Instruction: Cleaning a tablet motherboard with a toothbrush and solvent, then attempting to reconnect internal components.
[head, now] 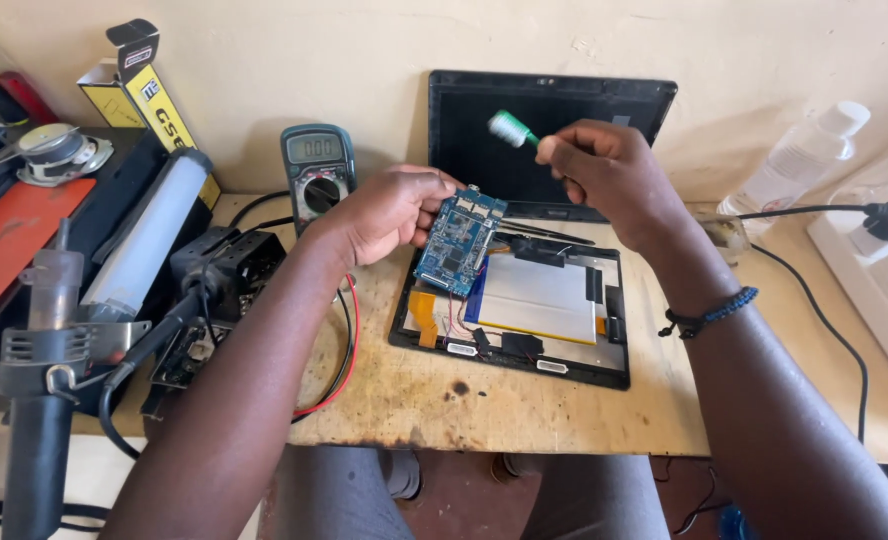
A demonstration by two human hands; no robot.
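Grey metal is showing at the far left, where a hot-air gun (39, 400) is standing in its holder beside a white tube lamp (149, 235) and a black clamp stand (226, 268). Behind them a multimeter (318, 170) is leaning against the wall, its red and black leads (342, 350) trailing over the worn wooden surface (484, 405).

Moving right, I am watching my left hand (389, 212) holding a blue circuit board (458, 243) tilted up above the surface; the fingers are pinching it along its left edge, thumb on the near face. The board is hanging just over the upper left corner of an opened tablet (524, 310), whose silver battery (536, 300) and orange flex cables (424, 312) are lying exposed. Thin wires seem to be running from the board down into the tablet, though they are too fine to be sure of.

I judge the board light, stiff and fragile, so an edge grip is suiting it best, clear of chips and connectors.

Further right, my right hand (609, 170) is raised above the board, fingers closed around the handle of a green toothbrush (512, 130) whose white bristles are pointing left. Behind it a detached dark screen panel (549, 120) is propped against the wall. At the far right a clear plastic bottle (799, 155) is lying near a black cable (824, 330).
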